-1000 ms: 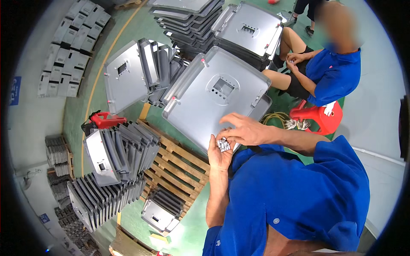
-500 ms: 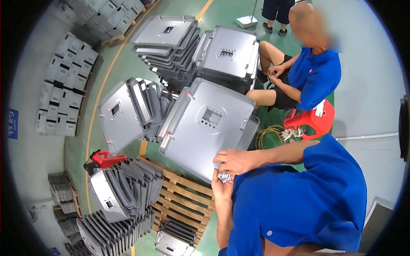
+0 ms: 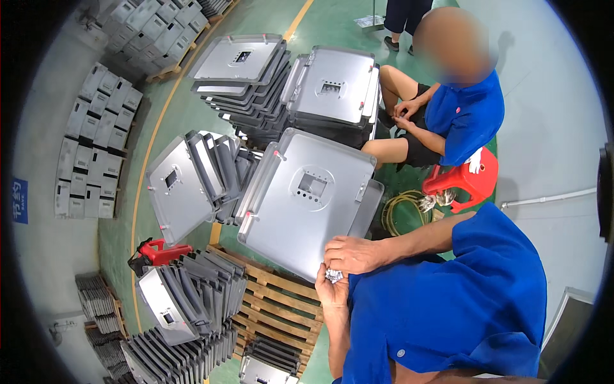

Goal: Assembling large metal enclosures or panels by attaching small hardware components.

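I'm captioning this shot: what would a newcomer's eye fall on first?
Probably the large gray panel at the centre. Near its lower edge, the left hand cups small silvery pieces, with the right hand close by. At the right, a bright red stool stands out near a seated co-worker in blue.

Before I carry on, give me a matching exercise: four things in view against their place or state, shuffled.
1. small silvery parts
2. right hand
3. coil
4. pallet

A. fingers curled, close to the left hand
B. slatted wood, left of the hands
C. in the cupped left hand
D. yellowish, looped on the green floor

Pairs: 1-C, 2-A, 3-D, 4-B
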### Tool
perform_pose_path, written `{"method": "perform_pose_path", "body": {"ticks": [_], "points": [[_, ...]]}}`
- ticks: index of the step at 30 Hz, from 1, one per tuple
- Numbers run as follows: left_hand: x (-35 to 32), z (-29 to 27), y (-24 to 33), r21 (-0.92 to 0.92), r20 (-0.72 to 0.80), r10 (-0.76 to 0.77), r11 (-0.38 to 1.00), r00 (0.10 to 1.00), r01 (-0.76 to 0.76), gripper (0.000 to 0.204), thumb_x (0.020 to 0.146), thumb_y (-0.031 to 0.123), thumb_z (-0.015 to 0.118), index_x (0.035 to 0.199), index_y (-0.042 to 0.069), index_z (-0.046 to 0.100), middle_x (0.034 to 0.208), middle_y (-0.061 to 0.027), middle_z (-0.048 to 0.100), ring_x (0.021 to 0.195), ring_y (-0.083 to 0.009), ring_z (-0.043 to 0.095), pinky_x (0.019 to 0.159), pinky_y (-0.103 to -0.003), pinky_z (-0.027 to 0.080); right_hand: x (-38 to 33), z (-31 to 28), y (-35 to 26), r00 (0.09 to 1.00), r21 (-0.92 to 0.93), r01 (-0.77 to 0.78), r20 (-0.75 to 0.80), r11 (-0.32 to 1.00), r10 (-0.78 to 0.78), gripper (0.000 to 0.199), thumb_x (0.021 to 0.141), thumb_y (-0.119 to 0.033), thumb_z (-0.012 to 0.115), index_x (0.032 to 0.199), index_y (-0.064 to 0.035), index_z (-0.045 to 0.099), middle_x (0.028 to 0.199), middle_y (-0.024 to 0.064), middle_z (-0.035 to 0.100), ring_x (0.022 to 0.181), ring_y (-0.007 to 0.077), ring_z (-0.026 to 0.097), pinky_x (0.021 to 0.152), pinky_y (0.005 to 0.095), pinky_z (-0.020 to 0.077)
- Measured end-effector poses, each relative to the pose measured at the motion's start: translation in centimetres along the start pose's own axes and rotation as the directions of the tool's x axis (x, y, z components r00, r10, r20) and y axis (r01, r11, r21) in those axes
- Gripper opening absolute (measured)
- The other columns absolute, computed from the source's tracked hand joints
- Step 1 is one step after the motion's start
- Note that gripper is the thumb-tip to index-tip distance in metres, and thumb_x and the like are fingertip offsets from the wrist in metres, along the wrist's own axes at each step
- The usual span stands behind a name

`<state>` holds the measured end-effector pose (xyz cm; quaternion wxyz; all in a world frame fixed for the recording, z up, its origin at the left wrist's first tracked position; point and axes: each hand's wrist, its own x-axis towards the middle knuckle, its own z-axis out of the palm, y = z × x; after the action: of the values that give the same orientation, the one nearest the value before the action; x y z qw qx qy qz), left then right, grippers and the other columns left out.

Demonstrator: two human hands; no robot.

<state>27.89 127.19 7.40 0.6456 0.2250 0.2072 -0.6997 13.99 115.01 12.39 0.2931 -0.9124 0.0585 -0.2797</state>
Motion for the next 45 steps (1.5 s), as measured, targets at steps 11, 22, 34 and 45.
{"method": "perform_pose_path", "body": {"ticks": [11,22,34,45], "points": [[-2.5,-1.9,1.4,0.165,-0.06,0.107,0.982,0.992,-0.096,0.039,0.101,0.038,0.047,0.071,0.015,0.038,0.065,0.0023,0.032,0.056,-0.0096,0.035,0.042,-0.021,0.028,0.0,-2.8,5.1,0.753,0.328,-0.592,-0.099,0.736,0.65,0.015,0.087,-0.006,0.057,0.1,-0.0013,0.06,0.094,0.0161,0.062,0.088,0.0354,0.061,0.075,0.0418,0.0496],[-5.5,-4.9,2.7,0.4,-0.122,0.323,0.881,0.939,-0.251,0.024,0.1,0.03,0.051,0.091,0.007,0.054,0.068,0.0018,0.039,0.054,-0.0078,0.037,0.043,-0.02,0.03,-3.4,0.9,9.9,0.8,0.049,-0.591,0.164,0.805,0.577,0.013,0.083,-0.002,0.059,0.095,-0.0005,0.064,0.093,0.0162,0.064,0.09,0.0353,0.062,0.079,0.0406,0.0501],[-6.1,-7.9,4.6,0.436,-0.171,0.384,0.855,0.907,-0.28,0.025,0.099,0.024,0.054,0.11,0.002,0.058,0.067,0.0031,0.039,0.052,-0.0074,0.035,0.043,-0.02,0.028,-2.8,8.7,8.3,0.827,0.025,-0.45,0.388,0.893,0.406,0.014,0.081,-0.005,0.058,0.089,-0.0013,0.069,0.092,0.0149,0.066,0.095,0.0338,0.061,0.082,0.0425,0.05],[-6.0,-8.8,4.8,0.476,-0.266,0.442,0.833,0.856,-0.282,0.037,0.1,0.037,0.05,0.082,0.005,0.052,0.065,0.0017,0.039,0.051,-0.009,0.035,0.041,-0.021,0.027,-1.5,9.1,7.3,0.773,-0.117,-0.406,0.485,0.906,0.409,0.017,0.078,-0.005,0.055,0.087,0.0003,0.068,0.091,0.0163,0.066,0.095,0.0338,0.061,0.082,0.0418,0.0507]]}}
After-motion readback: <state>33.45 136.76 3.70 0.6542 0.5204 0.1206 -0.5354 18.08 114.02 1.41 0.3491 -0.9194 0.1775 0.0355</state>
